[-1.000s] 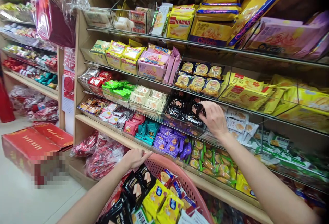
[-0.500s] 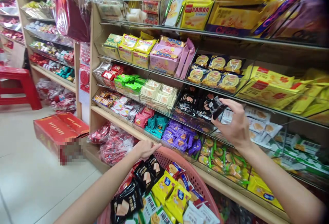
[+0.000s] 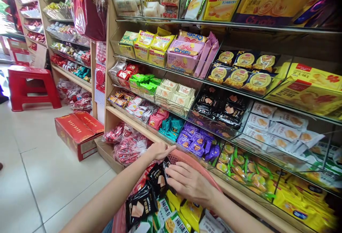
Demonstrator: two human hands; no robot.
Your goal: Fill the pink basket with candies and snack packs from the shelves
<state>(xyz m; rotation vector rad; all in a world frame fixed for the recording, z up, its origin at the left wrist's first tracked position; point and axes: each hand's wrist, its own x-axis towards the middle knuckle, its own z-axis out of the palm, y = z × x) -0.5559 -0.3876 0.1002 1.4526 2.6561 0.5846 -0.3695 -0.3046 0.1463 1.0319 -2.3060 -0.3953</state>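
A pink perforated basket holds black packets, yellow packets, and green-and-white packets. My left hand rests at the basket's far rim, its index finger stretched out along it. Over the packets inside is my right hand, its fingers curved around a black packet that shows partly beside the fingertips. More black packets lie in a clear shelf compartment above the basket, next to white packets.
Shelves with clear dividers rise in front, full of wrapped snacks. Purple packets lie just beyond the basket. A red box and a red stool stand on the tiled floor at left, beside bagged goods.
My right hand has moved down and left from the black packets' compartment to the basket, carrying a black packet. The view has turned somewhat left. My left hand remains at the rim.
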